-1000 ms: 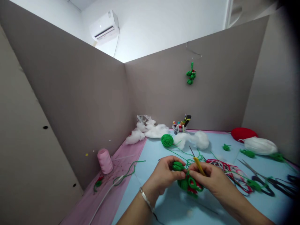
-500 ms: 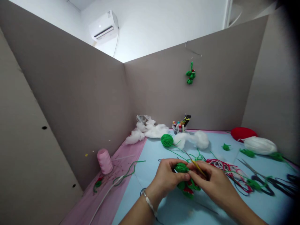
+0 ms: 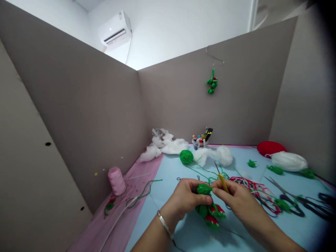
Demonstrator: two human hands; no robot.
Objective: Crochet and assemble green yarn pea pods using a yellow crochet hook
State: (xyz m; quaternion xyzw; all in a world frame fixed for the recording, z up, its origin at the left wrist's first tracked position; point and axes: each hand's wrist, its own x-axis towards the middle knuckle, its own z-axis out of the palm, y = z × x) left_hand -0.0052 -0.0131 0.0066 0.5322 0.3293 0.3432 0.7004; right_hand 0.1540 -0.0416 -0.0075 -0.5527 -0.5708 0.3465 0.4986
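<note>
Between the thumb and fingers of my left hand (image 3: 187,196) is a green crocheted piece (image 3: 203,189), a small rounded ball of yarn work. Below it dangle more green parts with red and white patches (image 3: 214,210). My right hand (image 3: 233,194) is closed around a crochet hook (image 3: 222,181) with a yellow handle, its thin metal shaft pointing up and away. The right thumb and fingertip pinch at the right edge of the green piece, where a strand seems to be held. The hook's tip is clear of the stitches.
A green yarn ball (image 3: 186,156), white stuffing (image 3: 174,146) and a tool cup (image 3: 200,142) stand at the back. Scissors (image 3: 285,194) and tangled red yarn (image 3: 262,190) lie right, near white yarn (image 3: 288,161). A pink thread cone (image 3: 116,181) stands left. A similar green piece (image 3: 212,84) hangs on the partition.
The hook has turned more upright in my right hand, its tip shifting right and up. My right fingers have drawn slightly away from the crocheted piece, and the red parts below show more.
</note>
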